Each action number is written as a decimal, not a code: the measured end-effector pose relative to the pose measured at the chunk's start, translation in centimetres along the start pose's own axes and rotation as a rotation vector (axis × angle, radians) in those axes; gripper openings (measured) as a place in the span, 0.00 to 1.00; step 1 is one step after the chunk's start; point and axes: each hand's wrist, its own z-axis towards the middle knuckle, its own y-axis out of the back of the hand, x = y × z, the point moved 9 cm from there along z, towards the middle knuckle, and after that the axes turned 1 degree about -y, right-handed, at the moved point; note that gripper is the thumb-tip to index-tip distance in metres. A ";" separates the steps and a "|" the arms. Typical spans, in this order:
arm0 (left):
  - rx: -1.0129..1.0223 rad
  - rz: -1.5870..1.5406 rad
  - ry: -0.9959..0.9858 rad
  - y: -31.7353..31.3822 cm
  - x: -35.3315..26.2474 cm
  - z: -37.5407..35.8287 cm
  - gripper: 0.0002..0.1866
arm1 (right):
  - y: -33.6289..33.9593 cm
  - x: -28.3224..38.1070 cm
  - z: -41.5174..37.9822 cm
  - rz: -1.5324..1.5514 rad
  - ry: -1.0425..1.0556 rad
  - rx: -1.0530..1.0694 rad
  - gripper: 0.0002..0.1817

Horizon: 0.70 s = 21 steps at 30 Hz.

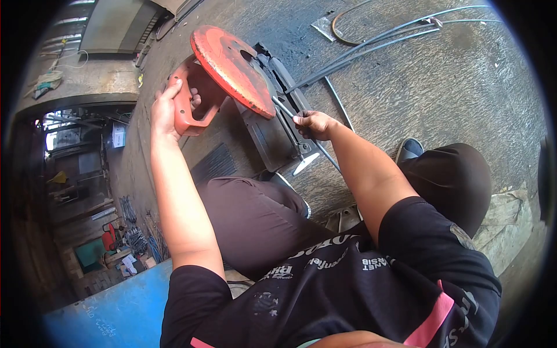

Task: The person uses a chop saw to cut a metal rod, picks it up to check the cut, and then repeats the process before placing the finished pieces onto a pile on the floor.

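Observation:
My left hand (pixel 166 109) grips the orange handle (pixel 187 113) of a chop saw, whose round orange blade guard (pixel 232 68) is raised above the dark base (pixel 272 136). My right hand (pixel 312 123) pinches thin grey metal rods (pixel 371 49) that lie across the saw's base under the guard. The rods run away over the concrete floor toward the upper right. I am crouched, knees in brown trousers on either side of the saw.
A curved wire loop (pixel 342 29) and a scrap of sheet (pixel 322 26) lie on the concrete beyond the saw. A blue surface (pixel 104 316) is at lower left. A cluttered workshop area with tools and rods (pixel 130 232) sits at left.

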 end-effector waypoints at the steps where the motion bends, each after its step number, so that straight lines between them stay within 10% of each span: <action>1: 0.000 0.001 0.000 0.0 0.0 0.0 0.21 | 0.1 0.0 0.1 0.001 0.000 0.000 0.15; 21: -0.063 -0.013 -0.047 -0.4 -0.6 -0.8 0.23 | 2.2 4.2 -3.7 0.251 0.016 -0.020 0.16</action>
